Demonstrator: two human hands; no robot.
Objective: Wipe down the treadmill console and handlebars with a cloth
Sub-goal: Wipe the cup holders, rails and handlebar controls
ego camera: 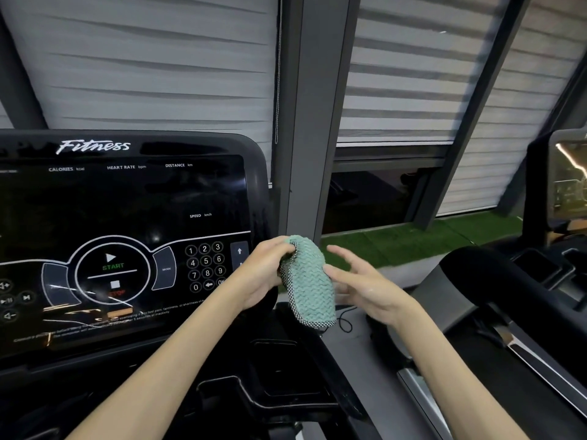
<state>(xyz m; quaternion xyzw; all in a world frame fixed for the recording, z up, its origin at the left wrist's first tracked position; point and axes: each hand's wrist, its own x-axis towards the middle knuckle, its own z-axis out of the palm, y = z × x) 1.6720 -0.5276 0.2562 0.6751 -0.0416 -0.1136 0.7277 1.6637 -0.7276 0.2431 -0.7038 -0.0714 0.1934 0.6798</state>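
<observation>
Green cloth (309,281) hangs in mid-air just past the right edge of the treadmill console (127,217), level with the number keypad (205,267). Left hand (265,274) pinches the cloth's top, fingers curled. Right hand (365,285) is loose, fingers straight, tips touching the cloth's right side. Second machine (508,312) sits to the right.

Grey blinds (143,74) hang above a green turf strip (413,239).

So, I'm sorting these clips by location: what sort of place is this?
Most likely a gym. A treadmill console marked Fitness fills the left, a second machine stands to the right, and green turf runs below the windows.
</observation>
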